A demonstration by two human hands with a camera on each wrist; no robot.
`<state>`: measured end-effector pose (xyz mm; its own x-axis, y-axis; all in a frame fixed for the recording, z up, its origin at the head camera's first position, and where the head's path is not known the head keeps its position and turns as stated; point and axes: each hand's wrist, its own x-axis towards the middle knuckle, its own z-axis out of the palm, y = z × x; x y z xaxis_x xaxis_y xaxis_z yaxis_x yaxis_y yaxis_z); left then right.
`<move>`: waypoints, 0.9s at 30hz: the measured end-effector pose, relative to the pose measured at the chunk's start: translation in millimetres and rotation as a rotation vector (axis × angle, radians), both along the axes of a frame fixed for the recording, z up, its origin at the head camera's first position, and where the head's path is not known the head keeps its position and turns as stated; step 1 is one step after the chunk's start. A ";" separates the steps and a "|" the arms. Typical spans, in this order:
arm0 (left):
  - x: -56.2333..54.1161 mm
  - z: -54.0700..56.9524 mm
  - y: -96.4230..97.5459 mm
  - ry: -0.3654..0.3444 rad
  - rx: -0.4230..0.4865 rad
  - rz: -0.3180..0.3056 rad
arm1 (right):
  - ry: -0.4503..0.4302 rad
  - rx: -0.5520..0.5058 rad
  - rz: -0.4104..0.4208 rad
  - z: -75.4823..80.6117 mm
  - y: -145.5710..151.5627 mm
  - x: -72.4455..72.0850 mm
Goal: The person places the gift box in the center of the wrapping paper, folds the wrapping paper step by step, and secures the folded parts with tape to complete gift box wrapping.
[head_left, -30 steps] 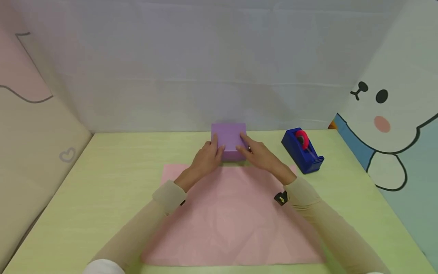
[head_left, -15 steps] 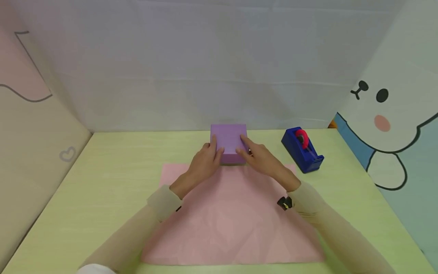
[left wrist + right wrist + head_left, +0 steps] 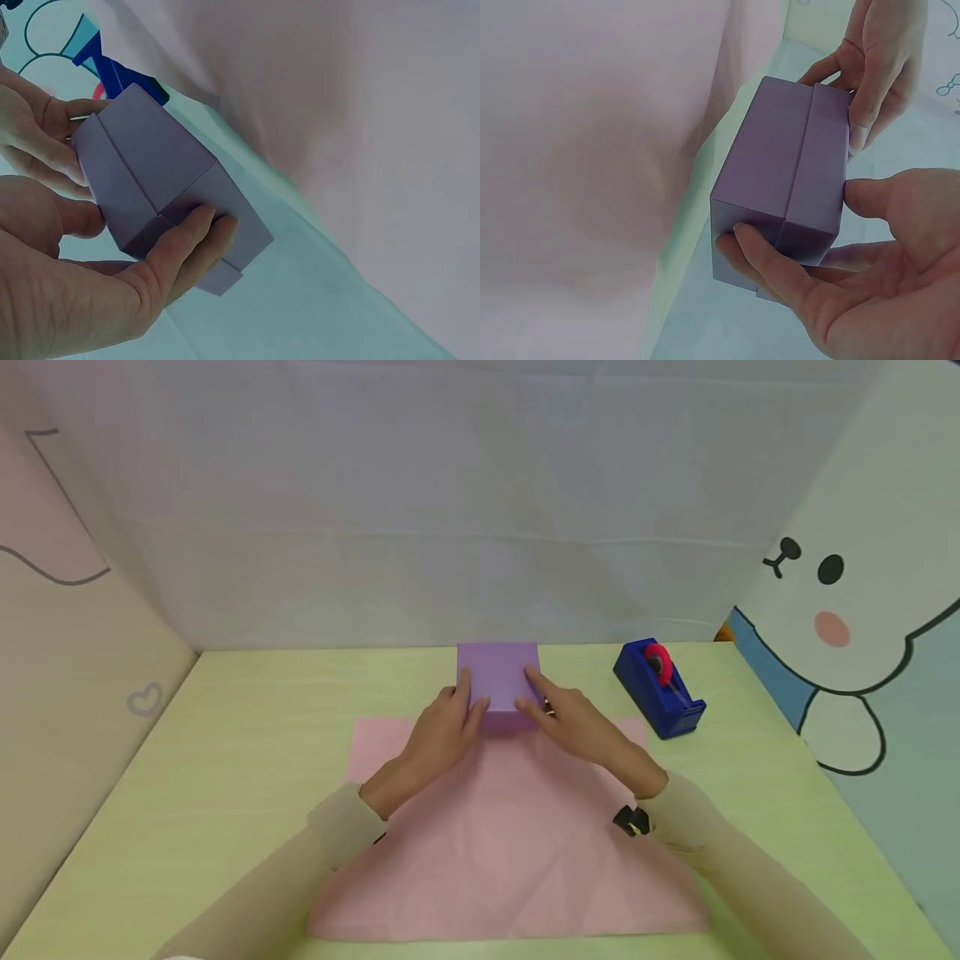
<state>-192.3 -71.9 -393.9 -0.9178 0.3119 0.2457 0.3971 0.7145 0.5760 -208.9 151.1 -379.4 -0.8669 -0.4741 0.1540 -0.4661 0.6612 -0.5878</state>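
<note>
A purple lidded box (image 3: 497,675) is held between both hands at the far edge of a sheet of pink paper (image 3: 510,852). My left hand (image 3: 441,727) grips its left side, thumb at the near edge of the top. On the opposite side, my right hand (image 3: 576,725) holds it the same way. In the left wrist view, fingers (image 3: 187,247) curl along a side of the box (image 3: 154,161), and the lid seam shows. The right wrist view has the box (image 3: 769,157) with the right thumb and fingers around one end.
A blue tape dispenser (image 3: 660,689) with a red-cored roll stands right of the box on the pale yellow-green table (image 3: 247,760). A grey-white sheet (image 3: 450,510) rises behind the table. Printed panels (image 3: 847,693) flank it.
Both hands have drawn the box a little toward me, from beyond the pink paper to over its far edge. The paper and the tape dispenser stay in place.
</note>
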 end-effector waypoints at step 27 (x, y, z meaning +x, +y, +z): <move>38.3 -9.9 -6.1 0.104 0.064 0.005 | -0.013 0.007 -0.012 2.9 -0.2 44.1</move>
<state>-154.0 -78.1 -403.8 -0.8880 0.2878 0.3586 0.4532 0.6798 0.5766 -164.8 150.9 -376.4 -0.8743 -0.4648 0.1395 -0.4507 0.6711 -0.5887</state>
